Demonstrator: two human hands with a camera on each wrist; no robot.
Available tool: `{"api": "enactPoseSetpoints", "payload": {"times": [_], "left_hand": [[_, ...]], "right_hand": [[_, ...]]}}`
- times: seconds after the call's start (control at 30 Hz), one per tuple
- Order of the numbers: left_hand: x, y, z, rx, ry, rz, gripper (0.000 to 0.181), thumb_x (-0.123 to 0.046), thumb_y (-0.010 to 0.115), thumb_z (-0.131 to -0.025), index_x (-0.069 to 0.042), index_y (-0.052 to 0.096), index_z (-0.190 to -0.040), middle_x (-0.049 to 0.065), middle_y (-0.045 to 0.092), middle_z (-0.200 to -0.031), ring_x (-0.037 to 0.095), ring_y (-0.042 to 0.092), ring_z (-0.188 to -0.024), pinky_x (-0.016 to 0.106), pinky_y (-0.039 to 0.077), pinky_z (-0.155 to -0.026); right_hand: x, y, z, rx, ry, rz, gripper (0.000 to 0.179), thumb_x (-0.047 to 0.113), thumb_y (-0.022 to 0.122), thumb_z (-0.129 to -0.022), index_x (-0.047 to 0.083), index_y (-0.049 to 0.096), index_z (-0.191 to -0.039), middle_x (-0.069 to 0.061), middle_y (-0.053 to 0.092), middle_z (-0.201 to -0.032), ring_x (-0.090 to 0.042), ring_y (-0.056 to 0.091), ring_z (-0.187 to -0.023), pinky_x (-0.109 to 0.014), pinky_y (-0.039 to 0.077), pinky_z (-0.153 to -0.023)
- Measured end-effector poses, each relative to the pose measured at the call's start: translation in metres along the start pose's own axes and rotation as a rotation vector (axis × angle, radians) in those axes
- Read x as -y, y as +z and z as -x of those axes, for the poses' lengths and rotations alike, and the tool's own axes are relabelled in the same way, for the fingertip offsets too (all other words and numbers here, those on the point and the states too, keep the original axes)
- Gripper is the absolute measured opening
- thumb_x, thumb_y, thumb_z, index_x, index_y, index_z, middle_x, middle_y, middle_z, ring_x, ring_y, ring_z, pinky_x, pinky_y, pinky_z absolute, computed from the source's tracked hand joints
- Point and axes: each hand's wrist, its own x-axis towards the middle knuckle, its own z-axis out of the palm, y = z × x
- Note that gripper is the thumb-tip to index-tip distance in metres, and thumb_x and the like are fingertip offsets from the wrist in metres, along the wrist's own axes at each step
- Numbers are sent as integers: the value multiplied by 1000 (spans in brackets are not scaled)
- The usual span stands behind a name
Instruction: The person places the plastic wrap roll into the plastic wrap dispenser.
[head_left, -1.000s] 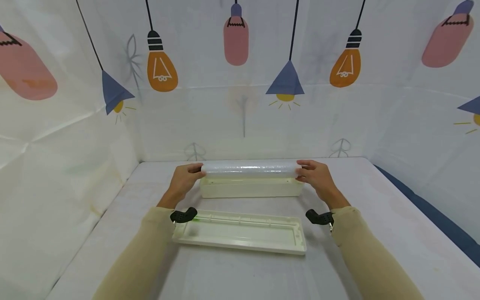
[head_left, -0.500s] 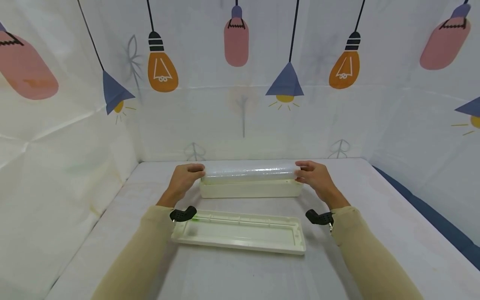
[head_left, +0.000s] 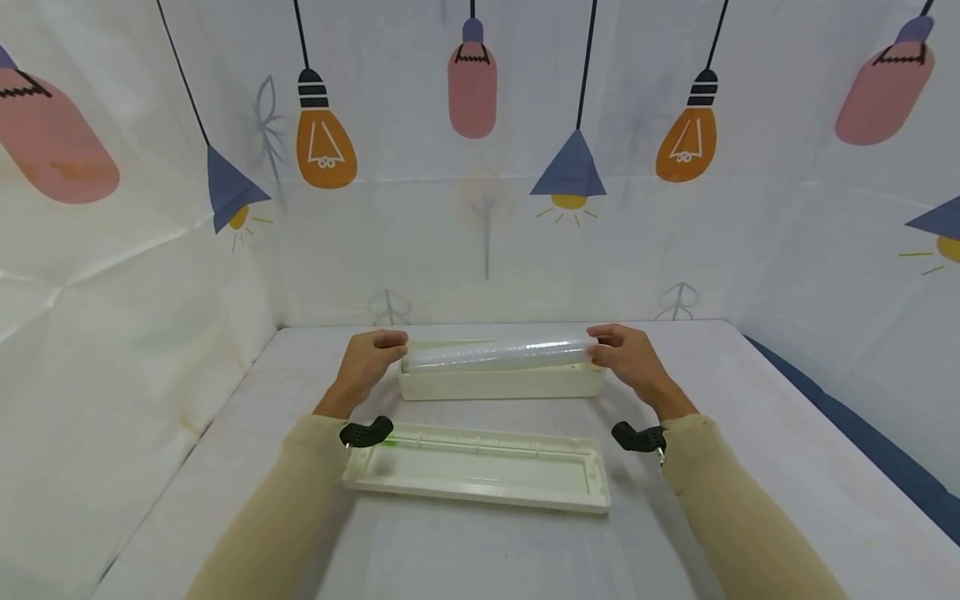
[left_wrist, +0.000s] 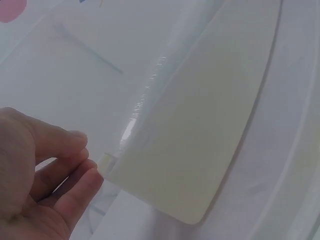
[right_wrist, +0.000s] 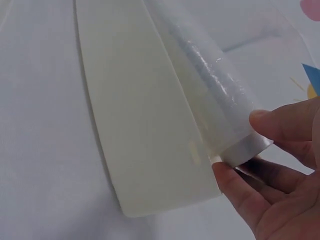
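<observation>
A clear, shiny roll of cling film point(head_left: 495, 355) lies slanted over the open top of a cream box point(head_left: 502, 384). Its left end sits low in the box, while the right end stands higher. My right hand point(head_left: 633, 360) pinches that raised end; in the right wrist view the thumb point(right_wrist: 287, 122) is on top and fingers are beneath the core's rim. My left hand point(head_left: 363, 362) is at the box's left end, its fingertips point(left_wrist: 92, 172) against a small tab there. Whether it pinches anything is hidden.
A long cream lid point(head_left: 480, 468) lies inside up on the white table point(head_left: 450, 550), nearer me than the box. Behind the table hangs a white cloth point(head_left: 420, 242) printed with lamps and bulbs.
The roll has come down into the box at its left end and now slants, where it was level above the box before. My right hand has shifted slightly left and down.
</observation>
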Motion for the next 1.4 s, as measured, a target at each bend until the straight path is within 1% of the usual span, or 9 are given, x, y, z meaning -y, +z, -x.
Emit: {"api": "enactPoseSetpoints", "payload": {"times": [0.2,0.37,0.47,0.6,0.83,0.93,1.13,1.3,1.4], "left_hand": [[-2,1,1,19,-37,1,39,-6,65,-95,6,61,-132,22,61,-130,30,55,-120,42,44,-104],[1,3,0,23,-63,-10,38,-6,64,-96,4,61,-132,21,60,-130,30,55,-120,42,44,-103],[6,4,0,27,-78,-11,38,-5,63,-96,3,61,-133,20,59,-133,31,56,-120,43,46,-103],[11,5,2,44,-101,-37,38,-6,61,-97,1,61,-134,19,57,-137,32,58,-119,43,48,-102],[13,3,3,73,-66,-56,39,-7,60,-97,3,60,-135,21,57,-137,34,60,-119,44,49,-101],[14,2,2,73,-62,-60,39,-8,61,-97,2,60,-134,20,58,-136,33,61,-118,44,49,-100],[13,0,1,81,-66,-60,41,-13,64,-95,1,62,-133,20,58,-137,32,62,-116,45,47,-101],[11,-3,1,118,-85,-64,43,-19,66,-96,0,62,-135,20,54,-142,34,60,-119,46,44,-105],[7,-2,2,136,-85,-93,44,-22,68,-96,-1,63,-134,20,54,-142,36,60,-119,48,43,-106]], "right_hand": [[0,-3,-4,19,-48,112,43,11,61,-100,-6,52,-138,-26,54,-140,-37,56,-123,-51,45,-103],[2,-4,-5,34,-47,158,42,12,61,-101,-4,53,-138,-27,52,-142,-38,53,-127,-54,42,-106],[2,-4,-7,37,-39,171,41,12,61,-101,-4,53,-138,-26,52,-142,-38,53,-126,-55,42,-106],[0,-3,-10,39,-38,176,41,12,62,-101,-4,53,-138,-26,54,-140,-38,53,-126,-54,42,-105],[-6,-4,-11,51,-50,180,42,10,63,-100,-6,52,-138,-27,54,-139,-39,51,-129,-54,42,-106],[-6,-4,-11,53,-58,180,43,11,63,-100,-6,52,-139,-27,54,-140,-39,51,-129,-54,41,-106],[-8,-3,-11,49,-82,172,43,10,63,-100,-7,52,-138,-27,54,-139,-40,52,-128,-54,42,-106],[-11,-4,-13,49,-103,192,42,9,64,-99,-7,53,-136,-27,57,-136,-39,54,-126,-53,44,-103],[-11,-5,-15,51,-120,209,41,7,64,-99,-8,54,-135,-28,58,-133,-39,56,-123,-52,46,-101]]}}
